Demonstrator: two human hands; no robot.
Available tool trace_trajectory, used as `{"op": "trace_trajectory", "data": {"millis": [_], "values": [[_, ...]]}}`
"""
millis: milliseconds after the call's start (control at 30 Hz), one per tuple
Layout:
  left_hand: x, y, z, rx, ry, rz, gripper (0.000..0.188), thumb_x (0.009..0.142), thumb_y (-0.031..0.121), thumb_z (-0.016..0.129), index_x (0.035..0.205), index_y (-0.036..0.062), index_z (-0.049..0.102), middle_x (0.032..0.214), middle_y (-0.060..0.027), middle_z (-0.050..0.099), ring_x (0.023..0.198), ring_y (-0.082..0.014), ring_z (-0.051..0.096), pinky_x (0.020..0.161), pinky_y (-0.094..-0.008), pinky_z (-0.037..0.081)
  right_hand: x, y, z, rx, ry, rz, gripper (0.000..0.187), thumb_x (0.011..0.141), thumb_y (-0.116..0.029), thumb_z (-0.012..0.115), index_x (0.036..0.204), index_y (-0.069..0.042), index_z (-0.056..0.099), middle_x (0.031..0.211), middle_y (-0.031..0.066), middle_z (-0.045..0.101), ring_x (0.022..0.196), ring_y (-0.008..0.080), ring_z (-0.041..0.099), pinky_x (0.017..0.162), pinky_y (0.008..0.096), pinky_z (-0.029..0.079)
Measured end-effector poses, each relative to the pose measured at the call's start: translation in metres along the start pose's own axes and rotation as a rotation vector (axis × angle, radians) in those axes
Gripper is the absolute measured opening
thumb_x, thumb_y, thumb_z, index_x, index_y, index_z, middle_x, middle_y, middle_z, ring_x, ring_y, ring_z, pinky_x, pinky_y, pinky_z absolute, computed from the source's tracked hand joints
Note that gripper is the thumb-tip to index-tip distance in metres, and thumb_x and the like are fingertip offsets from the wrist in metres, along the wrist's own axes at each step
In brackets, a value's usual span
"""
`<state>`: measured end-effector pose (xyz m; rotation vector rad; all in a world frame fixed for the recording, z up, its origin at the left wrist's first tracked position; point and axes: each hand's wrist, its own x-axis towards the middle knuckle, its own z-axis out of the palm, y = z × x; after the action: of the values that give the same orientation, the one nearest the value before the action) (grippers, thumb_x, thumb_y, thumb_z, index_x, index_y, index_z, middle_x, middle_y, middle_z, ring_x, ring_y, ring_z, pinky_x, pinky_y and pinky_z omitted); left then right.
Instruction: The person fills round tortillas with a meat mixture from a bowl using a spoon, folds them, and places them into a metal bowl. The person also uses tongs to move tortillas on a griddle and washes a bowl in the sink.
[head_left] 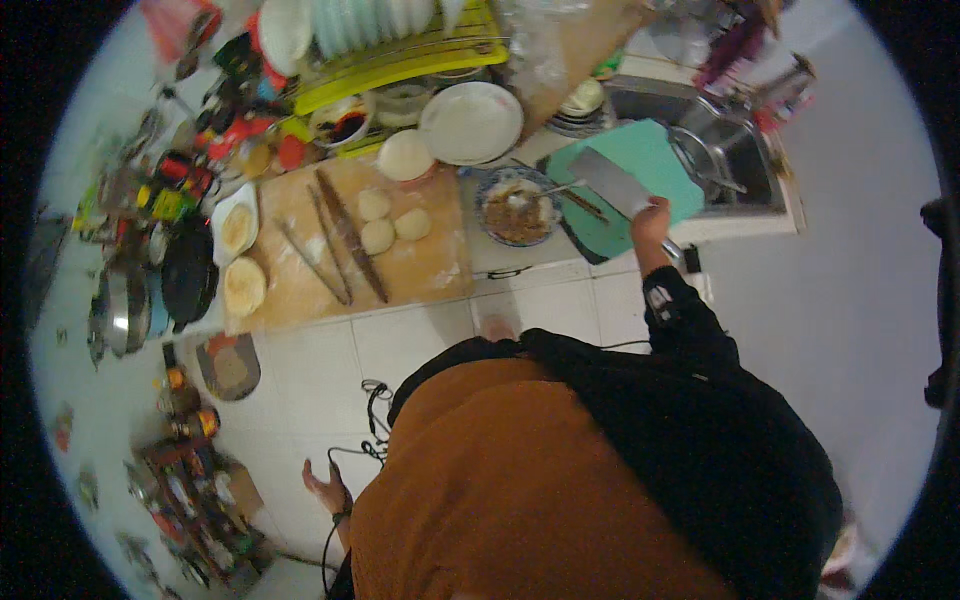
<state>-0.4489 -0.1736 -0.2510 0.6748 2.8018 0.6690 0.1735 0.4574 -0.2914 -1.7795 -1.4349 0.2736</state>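
Observation:
My right hand (650,222) is closed around the handle of a cleaver (612,182), whose broad blade lies over a green cutting board (668,165). Left of the board stands a patterned bowl (483,228) of brownish filling (515,222) with a spoon in it. Dark chopsticks (584,203) lie between the bowl and the blade. Low beside my body, my left hand (328,488) hangs with its fingers apart and nothing in it. On a floured wooden board (430,282) are several dough pieces (377,237), a dark rolling pin (350,235) and thinner sticks (312,262).
A steel sink (745,150) lies beyond the green board. Behind the wooden board are a white plate (472,122) and a yellow-green dish rack (400,75). Flat dough rounds (245,286) and a dark pan (188,270) sit left. A black cable (375,420) hangs by my left side.

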Motion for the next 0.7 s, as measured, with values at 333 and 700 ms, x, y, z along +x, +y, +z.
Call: {"op": "trace_trajectory", "data": {"millis": [333, 700], "values": [[-0.055, 0.047, 0.013, -0.649, -0.103, -0.264, 0.025, 0.102, 0.019, 0.058, 0.122, 0.0039, 0.058, 0.099, -0.0116, 0.067, 0.081, -0.0162, 0.066, 0.066, -0.0274, 0.053, 0.040, -0.164, 0.033, 0.087, -0.227, -0.307, 0.024, 0.098, -0.024, 0.059, 0.098, 0.000, 0.064, 0.077, 0.0131, 0.067, 0.067, 0.0313, 0.062, 0.066, 0.0430, 0.049], [-0.079, 0.055, 0.014, -0.688, -0.105, -0.379, 0.021, 0.100, 0.016, 0.061, 0.118, 0.0046, 0.063, 0.107, -0.0063, 0.068, 0.096, -0.0161, 0.070, 0.075, -0.0267, 0.056, -0.024, -0.258, 0.177, 0.863, -1.221, 0.542, 0.049, 0.106, -0.044, 0.046, 0.122, 0.001, 0.058, 0.112, 0.0167, 0.072, 0.083, 0.0213, 0.069, 0.063, 0.0282, 0.051]]}}
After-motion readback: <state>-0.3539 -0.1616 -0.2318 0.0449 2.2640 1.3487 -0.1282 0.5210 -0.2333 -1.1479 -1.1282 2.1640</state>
